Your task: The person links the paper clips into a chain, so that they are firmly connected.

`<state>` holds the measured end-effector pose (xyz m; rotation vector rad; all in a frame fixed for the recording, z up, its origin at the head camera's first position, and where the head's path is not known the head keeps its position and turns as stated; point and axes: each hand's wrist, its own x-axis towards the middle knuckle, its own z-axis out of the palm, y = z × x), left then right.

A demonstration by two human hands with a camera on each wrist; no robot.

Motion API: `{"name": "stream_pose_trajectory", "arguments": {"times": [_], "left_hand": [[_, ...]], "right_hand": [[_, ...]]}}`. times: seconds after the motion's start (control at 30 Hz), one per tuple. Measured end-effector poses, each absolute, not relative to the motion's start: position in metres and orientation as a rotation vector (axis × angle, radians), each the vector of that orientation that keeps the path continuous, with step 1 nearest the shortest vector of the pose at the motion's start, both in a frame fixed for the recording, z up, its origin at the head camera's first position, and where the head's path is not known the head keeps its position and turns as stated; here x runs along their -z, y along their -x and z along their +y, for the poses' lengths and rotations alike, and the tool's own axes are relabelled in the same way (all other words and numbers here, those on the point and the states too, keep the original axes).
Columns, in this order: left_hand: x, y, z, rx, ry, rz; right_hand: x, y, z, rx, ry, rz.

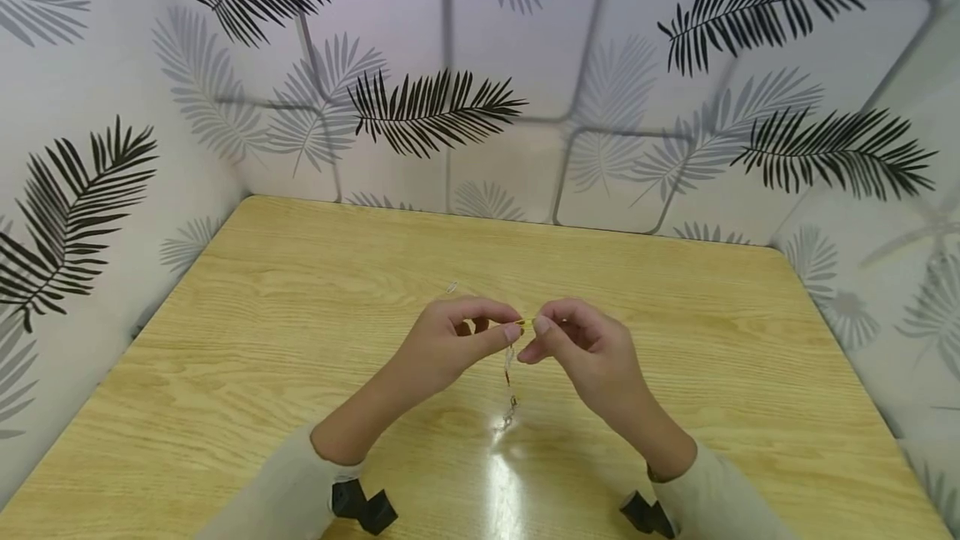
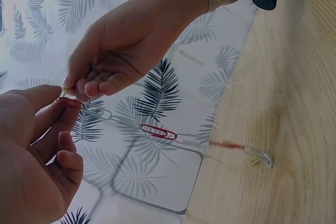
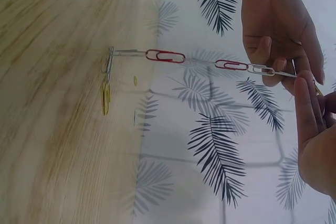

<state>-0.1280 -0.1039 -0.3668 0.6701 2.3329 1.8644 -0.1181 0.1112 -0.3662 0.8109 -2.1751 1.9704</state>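
My left hand [image 1: 450, 340] pinches the upper end of a paper clip chain [image 3: 231, 65] between thumb and fingertips. Facing it, my right hand [image 1: 592, 352] pinches a yellow paper clip [image 1: 528, 322], whose other end meets the left fingertips. Fingers partly cover the spot where clip and chain meet, so I cannot tell whether they are linked. From the left fingers the chain hangs down towards the table, with silver and red clips and a yellow clip [image 3: 106, 98] at its lower end.
Both forearms are above a wood-grain table [image 1: 315, 273]. Beyond the hands a pale paper clip [image 1: 452, 287] lies on it; the right wrist view shows a small yellow clip [image 3: 135, 81] there too. Leaf-patterned walls [image 1: 510, 173] border the back and sides.
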Motion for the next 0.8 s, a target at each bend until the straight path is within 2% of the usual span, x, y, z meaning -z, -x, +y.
{"name": "stream_pose_trajectory", "arguments": {"times": [0.4, 0.6, 0.8], "left_hand": [[0.365, 0.134, -0.123, -1.827, -0.607, 2.437], [0.372, 0.137, -0.149, -1.82, -0.514, 2.506], [0.379, 0.136, -0.169, -1.798, -0.464, 2.545]], "right_hand": [[0.37, 0.132, 0.107, -1.938, -0.779, -2.335], [0.389, 0.166, 0.103, -1.912, -0.744, -2.517], [0.413, 0.207, 0.082, -1.713, -0.877, -2.771]]}}
